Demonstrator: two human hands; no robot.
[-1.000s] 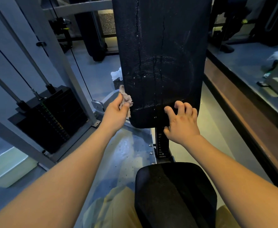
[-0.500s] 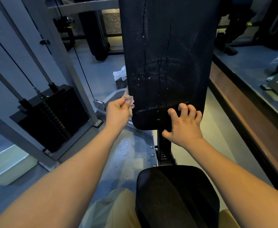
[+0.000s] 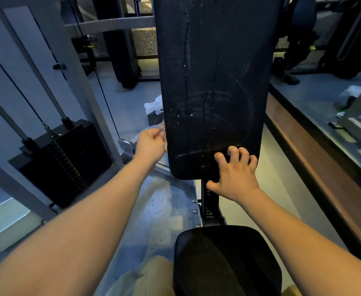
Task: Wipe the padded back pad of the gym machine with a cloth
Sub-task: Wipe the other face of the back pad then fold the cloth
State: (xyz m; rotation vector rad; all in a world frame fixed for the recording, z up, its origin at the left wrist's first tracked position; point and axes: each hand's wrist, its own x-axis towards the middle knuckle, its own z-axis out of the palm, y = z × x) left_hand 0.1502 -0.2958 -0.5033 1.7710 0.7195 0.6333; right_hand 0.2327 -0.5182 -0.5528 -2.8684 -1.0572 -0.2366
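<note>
The black padded back pad (image 3: 213,82) stands upright ahead, cracked and streaked with wet wipe marks. My left hand (image 3: 150,144) is closed on a small crumpled cloth (image 3: 163,133) and presses it against the pad's lower left edge; most of the cloth is hidden by the hand and the pad. My right hand (image 3: 235,174) rests on the pad's lower right part with bent, spread fingers and holds nothing.
The black seat pad (image 3: 226,261) lies below, joined by a black post (image 3: 209,201). A weight stack (image 3: 66,159) with cables and a grey frame stands at left. A white crumpled thing (image 3: 152,105) lies behind the pad. A brown-edged raised ledge (image 3: 316,154) runs along the right.
My left hand with the cloth has slid from the pad's front left corner round to its left side edge, hiding more of the cloth. The right hand stays on the pad.
</note>
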